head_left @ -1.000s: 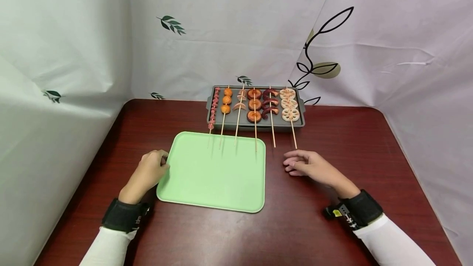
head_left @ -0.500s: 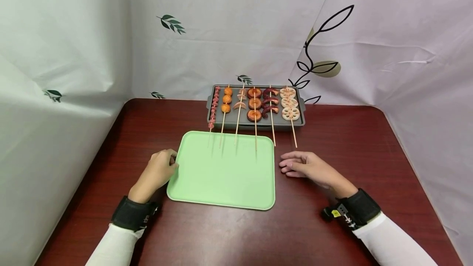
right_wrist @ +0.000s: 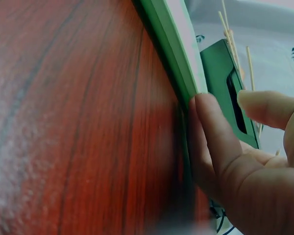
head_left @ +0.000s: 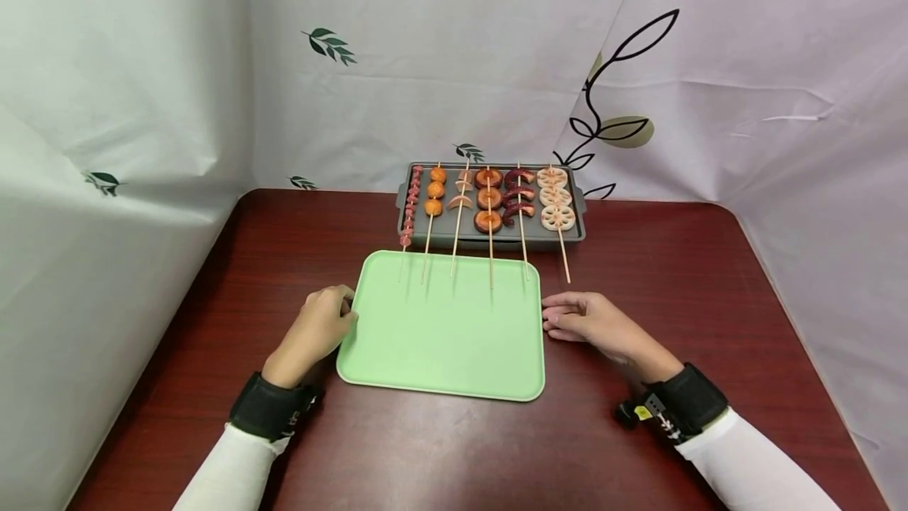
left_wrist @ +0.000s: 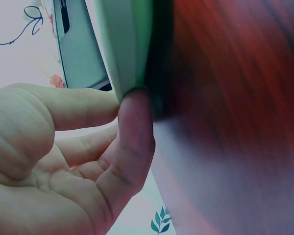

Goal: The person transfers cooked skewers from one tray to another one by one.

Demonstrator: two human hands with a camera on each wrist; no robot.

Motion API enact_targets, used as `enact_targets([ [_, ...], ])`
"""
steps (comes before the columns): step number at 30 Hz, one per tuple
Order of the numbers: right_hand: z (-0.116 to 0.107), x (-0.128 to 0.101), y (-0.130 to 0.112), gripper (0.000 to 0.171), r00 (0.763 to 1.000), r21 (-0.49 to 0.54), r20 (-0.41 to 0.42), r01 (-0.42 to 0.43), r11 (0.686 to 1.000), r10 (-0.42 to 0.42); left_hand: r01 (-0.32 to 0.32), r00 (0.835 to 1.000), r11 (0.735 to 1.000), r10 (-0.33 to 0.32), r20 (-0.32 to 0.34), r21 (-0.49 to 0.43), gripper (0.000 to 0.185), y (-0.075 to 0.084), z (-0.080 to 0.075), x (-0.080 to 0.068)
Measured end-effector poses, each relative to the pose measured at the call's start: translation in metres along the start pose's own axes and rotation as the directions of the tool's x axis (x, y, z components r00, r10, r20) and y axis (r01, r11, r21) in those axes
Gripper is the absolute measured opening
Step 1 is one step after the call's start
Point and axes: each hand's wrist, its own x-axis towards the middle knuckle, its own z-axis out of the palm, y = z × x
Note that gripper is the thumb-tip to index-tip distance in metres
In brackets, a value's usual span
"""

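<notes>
A light green tray (head_left: 443,330) lies on the table in front of the grill. My left hand (head_left: 318,330) pinches its left edge between thumb and fingers; in the left wrist view the rim (left_wrist: 121,44) sits between them. At the opposite edge is my right hand (head_left: 592,322). Its fingertips (right_wrist: 206,100) touch the tray's rim (right_wrist: 179,44) in the right wrist view, while the thumb (right_wrist: 264,105) stays apart from it. The tray's far edge lies beneath the skewer sticks' overhanging ends.
Behind the tray, a dark grey grill (head_left: 511,245) carries several skewers: pink pieces (head_left: 409,211), orange balls (head_left: 434,192), thin curved slices (head_left: 461,203), mushroom-like rounds (head_left: 489,199), dark red tentacles (head_left: 519,197) and lotus root slices (head_left: 556,199). A patterned white cloth (head_left: 426,61) hangs behind the reddish-brown table (head_left: 695,290).
The tray has slid to the right along with my left hand, until its right edge met my right hand's fingers. My right hand has hardly moved. The grill and skewers stay put.
</notes>
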Motion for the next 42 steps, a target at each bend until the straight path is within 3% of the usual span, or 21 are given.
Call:
enact_targets([
  [9, 0.006, 0.001, 0.001, 0.047, 0.995, -0.101, -0.101, 0.002, 0.995, -0.012, -0.003, 1.0, 1.0, 0.003, -0.008, -0.009, 0.026, 0.004, 0.005, 0.001],
  [12, 0.008, 0.002, 0.001, 0.042, 0.989, -0.199, -0.143, 0.015, 0.98, -0.044, -0.007, 1.0, 1.0, 0.007, -0.002, -0.02, 0.025, 0.007, 0.006, 0.0],
  [14, 0.009, 0.002, 0.0, 0.038, 0.98, -0.322, -0.182, 0.015, 0.947, -0.078, -0.007, 1.0, 0.999, 0.007, 0.007, -0.031, 0.024, 0.008, 0.007, 0.0],
  [16, 0.011, 0.001, -0.001, 0.034, 0.969, -0.449, -0.219, 0.003, 0.893, -0.114, -0.011, 1.0, 0.999, 0.011, 0.015, -0.041, 0.024, 0.01, 0.007, 0.0],
  [20, 0.013, -0.001, -0.005, 0.031, 0.953, -0.597, -0.258, -0.027, 0.802, -0.161, -0.007, 0.999, 0.998, 0.009, 0.034, -0.062, 0.024, 0.012, 0.008, 0.0],
  [26, 0.012, -0.002, -0.007, 0.031, 0.947, -0.632, -0.265, -0.029, 0.774, -0.18, -0.015, 0.999, 0.997, 0.018, 0.038, -0.07, 0.023, 0.015, 0.008, 0.0],
  [42, -0.007, -0.011, -0.005, 0.031, 0.951, -0.648, -0.266, -0.056, 0.76, -0.156, -0.045, 0.996, 0.991, 0.054, 0.067, -0.13, 0.022, 0.028, 0.016, 0.001],
])
